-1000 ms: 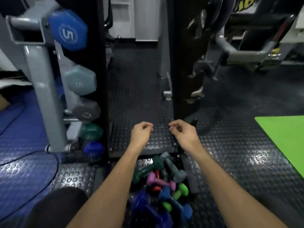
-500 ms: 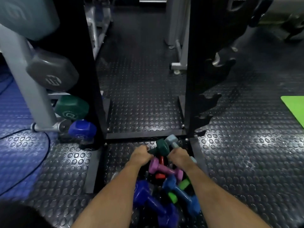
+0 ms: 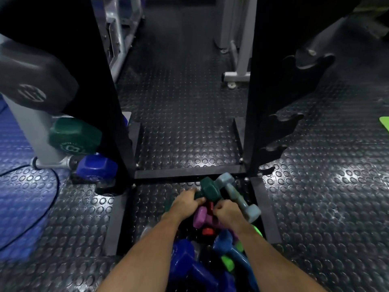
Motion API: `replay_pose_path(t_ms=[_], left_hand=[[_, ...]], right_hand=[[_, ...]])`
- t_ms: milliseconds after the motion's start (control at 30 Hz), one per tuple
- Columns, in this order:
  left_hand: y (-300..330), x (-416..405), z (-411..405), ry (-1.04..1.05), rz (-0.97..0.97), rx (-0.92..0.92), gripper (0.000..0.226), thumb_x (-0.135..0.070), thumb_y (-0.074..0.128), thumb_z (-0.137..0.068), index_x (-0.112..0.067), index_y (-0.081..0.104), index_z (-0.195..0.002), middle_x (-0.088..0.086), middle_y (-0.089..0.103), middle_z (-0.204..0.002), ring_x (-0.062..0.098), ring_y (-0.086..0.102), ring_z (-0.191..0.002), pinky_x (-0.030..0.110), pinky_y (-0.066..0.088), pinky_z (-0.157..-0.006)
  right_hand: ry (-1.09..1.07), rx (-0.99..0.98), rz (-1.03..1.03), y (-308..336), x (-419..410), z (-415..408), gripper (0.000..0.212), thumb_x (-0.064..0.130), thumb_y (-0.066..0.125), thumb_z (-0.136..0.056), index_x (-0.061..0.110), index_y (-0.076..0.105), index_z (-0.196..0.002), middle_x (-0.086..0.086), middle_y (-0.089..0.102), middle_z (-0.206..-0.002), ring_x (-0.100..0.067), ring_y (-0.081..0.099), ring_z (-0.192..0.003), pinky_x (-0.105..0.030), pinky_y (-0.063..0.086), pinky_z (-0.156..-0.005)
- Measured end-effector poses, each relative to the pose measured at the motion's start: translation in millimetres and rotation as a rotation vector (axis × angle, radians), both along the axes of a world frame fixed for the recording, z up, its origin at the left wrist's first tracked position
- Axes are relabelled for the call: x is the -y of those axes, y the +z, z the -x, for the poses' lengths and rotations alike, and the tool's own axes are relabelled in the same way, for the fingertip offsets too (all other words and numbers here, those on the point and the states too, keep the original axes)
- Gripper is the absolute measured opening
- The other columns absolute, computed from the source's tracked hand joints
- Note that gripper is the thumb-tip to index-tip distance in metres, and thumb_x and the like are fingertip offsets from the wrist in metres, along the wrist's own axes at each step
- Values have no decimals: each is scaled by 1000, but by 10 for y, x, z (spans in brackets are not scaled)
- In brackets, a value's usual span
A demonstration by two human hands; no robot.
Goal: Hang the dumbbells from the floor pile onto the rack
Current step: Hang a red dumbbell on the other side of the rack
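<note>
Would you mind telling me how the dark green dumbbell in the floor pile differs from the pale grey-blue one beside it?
The dark green dumbbell is held by the left hand; the pale grey-blue dumbbell lies free. The green one's handle is mostly hidden under the fingers, while the grey-blue one's handle and both heads show. Both have faceted heads and sit at the pile's far end.

- A black studded rubber floor [image 3: 185, 98] filled the middle and right of the frame.
- A blue studded floor section [image 3: 19, 199] lay at the lower left.
- A dark cable [image 3: 55, 186] curved across that blue section.
- A green mat [image 3: 384, 123] showed its corner at the right edge.
- A white machine foot [image 3: 235, 76] rested on the floor, upper centre right.
- A grey metal frame [image 3: 117, 24] stood upper centre left, dim and blurred.
</note>
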State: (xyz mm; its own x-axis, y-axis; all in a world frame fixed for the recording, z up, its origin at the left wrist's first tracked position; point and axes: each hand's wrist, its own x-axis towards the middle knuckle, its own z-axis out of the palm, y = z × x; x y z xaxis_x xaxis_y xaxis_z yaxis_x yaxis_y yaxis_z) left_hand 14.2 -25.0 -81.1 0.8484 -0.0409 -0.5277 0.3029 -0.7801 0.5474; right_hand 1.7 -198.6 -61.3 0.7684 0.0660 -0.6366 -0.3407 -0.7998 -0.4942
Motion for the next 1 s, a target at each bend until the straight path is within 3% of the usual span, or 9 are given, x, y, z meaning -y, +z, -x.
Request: replay_pose_path(t_ms=[133, 267, 367, 467, 600, 767, 867, 933, 1000], left_hand=[[-74, -89, 48, 201, 72, -12, 42, -43, 57, -102, -19, 63, -135, 13, 70, -126, 32, 64, -120, 37, 49, -102], [-165, -233, 92, 436, 63, -72, 48, -48, 52, -103, -9, 66, -128, 19, 70, -124, 36, 64, -117, 37, 49, -99], [-218, -318, 113, 557, -13, -113, 53, -49, 51, -103, -2, 68, -121, 21, 69, -122, 37, 66, -113, 36, 50, -92], [-219, -309, 94, 600, -66, -128, 52, -49, 53, -103, -1, 69, -116, 21, 70, -120, 37, 67, -109, 36, 51, -87], [-162, -246, 83, 623, -100, -166, 52, -48, 56, -102, -1, 67, -120, 21, 68, -125, 37, 66, -114, 36, 50, -89], [-90, -277, 24, 646, -132, -167, 45, -45, 63, -98, -3, 69, -115, 18, 70, -122, 35, 67, -109, 36, 54, -89], [44, -313, -45, 636, -254, -58, 45, -39, 67, -96, -5, 63, -125, 17, 61, -131, 35, 62, -116, 42, 54, -93], [107, -295, -57, 624, -298, 53, 44, -31, 67, -96, -6, 57, -130, 15, 54, -133, 34, 59, -117, 43, 53, -88], [154, -224, -33, 636, -281, 154, 31, -21, 62, -98, -7, 58, -124, 13, 55, -127, 31, 61, -108, 41, 52, -80]], right_hand=[[-40, 50, -26, -74, -72, 16, 23, 25, 64, -94, 7, 79, -94, -16, 77, -99, -32, 71, -98, -29, 47, -77], [-42, 51, -81, -142, -60, -7, 18, 30, 70, -91, 15, 80, -93, -10, 75, -89, -26, 71, -93, -32, 53, -83], [-20, 17, -153, -190, -54, 20, 39, 54, 73, -88, 17, 78, -98, -7, 76, -93, -23, 72, -91, -34, 56, -86], [40, -23, -132, -173, -64, 30, 59, 70, 77, -73, 23, 72, -108, -1, 72, -103, -17, 69, -94, -30, 54, -81], [137, 14, -80, -100, -113, 24, 59, 58, 79, -75, 31, 66, -125, 2, 69, -118, -17, 65, -106, -27, 49, -87], [134, 10, -114, -78, -127, 22, 40, 47, 74, -74, 34, 70, -111, 7, 71, -103, -14, 66, -98, -26, 52, -87], [129, 17, -113, -73, -115, 28, 37, 42, 76, -77, 33, 70, -112, 6, 71, -104, -13, 66, -97, -26, 53, -89], [138, -7, -107, -48, -128, 15, 41, 44, 77, -77, 32, 67, -114, 4, 70, -107, -15, 67, -100, -30, 55, -91], [220, -44, -55, -4, -186, 2, 63, 61, 80, -66, 35, 60, -120, 1, 68, -116, -21, 66, -106, -33, 55, -92]])
